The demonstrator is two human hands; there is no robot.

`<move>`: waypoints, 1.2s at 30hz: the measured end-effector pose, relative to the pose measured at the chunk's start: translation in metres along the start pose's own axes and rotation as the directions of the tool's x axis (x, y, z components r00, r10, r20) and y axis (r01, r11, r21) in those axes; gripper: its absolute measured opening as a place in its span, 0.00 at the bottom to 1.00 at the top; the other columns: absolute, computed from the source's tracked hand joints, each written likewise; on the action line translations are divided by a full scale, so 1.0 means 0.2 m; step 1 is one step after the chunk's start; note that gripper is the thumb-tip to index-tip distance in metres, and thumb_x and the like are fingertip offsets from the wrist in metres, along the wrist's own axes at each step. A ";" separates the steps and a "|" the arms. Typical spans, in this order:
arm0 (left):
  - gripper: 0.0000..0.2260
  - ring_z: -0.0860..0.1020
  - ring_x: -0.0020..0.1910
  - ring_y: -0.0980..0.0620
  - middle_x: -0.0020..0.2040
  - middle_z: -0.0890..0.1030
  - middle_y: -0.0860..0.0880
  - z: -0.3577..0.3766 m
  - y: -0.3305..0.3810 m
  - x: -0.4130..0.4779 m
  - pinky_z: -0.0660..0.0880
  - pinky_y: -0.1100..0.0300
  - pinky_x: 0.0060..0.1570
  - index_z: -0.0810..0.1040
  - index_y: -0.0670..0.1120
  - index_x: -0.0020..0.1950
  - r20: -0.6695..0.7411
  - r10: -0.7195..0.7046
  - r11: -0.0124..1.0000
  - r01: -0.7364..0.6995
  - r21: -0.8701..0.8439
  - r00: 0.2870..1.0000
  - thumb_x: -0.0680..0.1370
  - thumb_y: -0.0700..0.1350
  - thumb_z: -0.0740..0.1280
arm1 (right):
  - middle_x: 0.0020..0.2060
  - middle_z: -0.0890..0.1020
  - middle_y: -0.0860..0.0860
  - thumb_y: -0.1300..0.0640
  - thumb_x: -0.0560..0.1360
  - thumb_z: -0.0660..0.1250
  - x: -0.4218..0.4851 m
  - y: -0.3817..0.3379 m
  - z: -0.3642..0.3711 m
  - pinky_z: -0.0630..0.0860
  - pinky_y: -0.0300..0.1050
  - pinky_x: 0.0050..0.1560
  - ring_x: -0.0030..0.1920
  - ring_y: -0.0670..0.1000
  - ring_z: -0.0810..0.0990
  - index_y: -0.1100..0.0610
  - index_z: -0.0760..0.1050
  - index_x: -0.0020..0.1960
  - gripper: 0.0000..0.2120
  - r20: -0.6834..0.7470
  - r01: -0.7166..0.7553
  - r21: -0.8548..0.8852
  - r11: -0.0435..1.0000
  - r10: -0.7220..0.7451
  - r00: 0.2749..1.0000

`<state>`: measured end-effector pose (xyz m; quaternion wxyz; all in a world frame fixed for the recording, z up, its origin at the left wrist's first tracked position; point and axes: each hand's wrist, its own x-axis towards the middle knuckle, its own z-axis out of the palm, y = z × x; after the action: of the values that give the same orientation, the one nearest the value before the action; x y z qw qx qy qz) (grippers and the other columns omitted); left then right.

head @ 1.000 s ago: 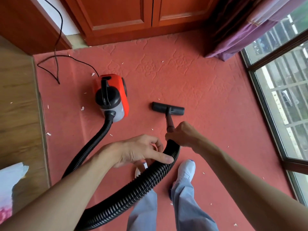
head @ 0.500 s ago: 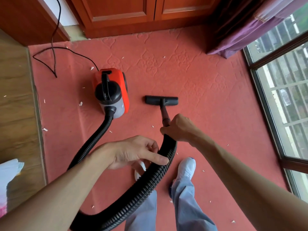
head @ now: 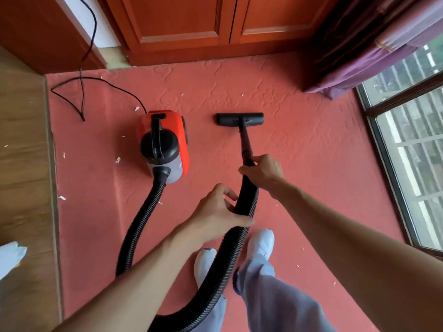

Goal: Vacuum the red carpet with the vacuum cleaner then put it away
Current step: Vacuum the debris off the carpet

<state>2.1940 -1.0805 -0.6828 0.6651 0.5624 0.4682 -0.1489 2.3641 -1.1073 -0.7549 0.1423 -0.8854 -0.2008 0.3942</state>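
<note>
Two white shoes point(head: 260, 243) on the red carpet point(head: 311, 164); one ribbed black hose point(head: 140, 224) loops between my legs; my left hand point(head: 215, 212) wraps the hose just past the shoes, thumb and fingers curled round it; my right hand point(head: 261, 171) grips where the hose meets the single black wand point(head: 245, 142), fingers closed round it; wand runs forward to one floor head point(head: 239, 119), flat on the carpet; one red vacuum cleaner point(head: 163, 144) stands on the carpet left of the head, apart from it, hose plugged into its near end; white scraps scattered, too small to count; one black power cord point(head: 81, 75) trails toward the far wall; two wooden cabinet doors point(head: 191, 20) at the far edge; one purple curtain point(head: 374, 49) far right, beside the window point(head: 412, 149).
</note>
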 end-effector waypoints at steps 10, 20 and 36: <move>0.19 0.82 0.40 0.53 0.41 0.84 0.48 -0.06 0.29 0.37 0.74 0.67 0.36 0.78 0.56 0.54 -0.195 0.040 0.987 -0.070 -0.148 0.980 0.68 0.42 0.79 | 0.43 0.79 0.55 0.51 0.71 0.70 0.51 -0.22 -0.19 0.66 0.43 0.33 0.44 0.58 0.78 0.58 0.81 0.53 0.15 -0.023 0.062 -0.069 0.996 -0.064 0.998; 0.18 0.85 0.47 0.49 0.44 0.86 0.46 -0.13 0.68 0.67 0.79 0.58 0.48 0.83 0.58 0.55 -0.230 0.027 0.972 -0.078 -0.220 0.973 0.69 0.43 0.78 | 0.50 0.82 0.56 0.52 0.71 0.69 0.92 -0.40 -0.48 0.71 0.44 0.41 0.52 0.58 0.81 0.58 0.80 0.58 0.17 -0.074 0.041 -0.097 0.994 -0.048 0.996; 0.16 0.85 0.48 0.50 0.46 0.87 0.47 -0.14 0.54 0.40 0.76 0.60 0.51 0.82 0.56 0.58 0.222 -0.007 1.000 0.010 -0.014 0.975 0.72 0.43 0.76 | 0.45 0.81 0.58 0.52 0.69 0.69 0.49 0.01 -0.39 0.68 0.45 0.38 0.48 0.60 0.81 0.56 0.81 0.56 0.17 -0.086 -0.138 -0.078 0.987 0.132 0.988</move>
<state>2.3018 -0.9937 -0.6783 0.7166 0.5355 0.3946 -0.2100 2.4826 -1.0701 -0.7670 0.0862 -0.9174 -0.1507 0.3581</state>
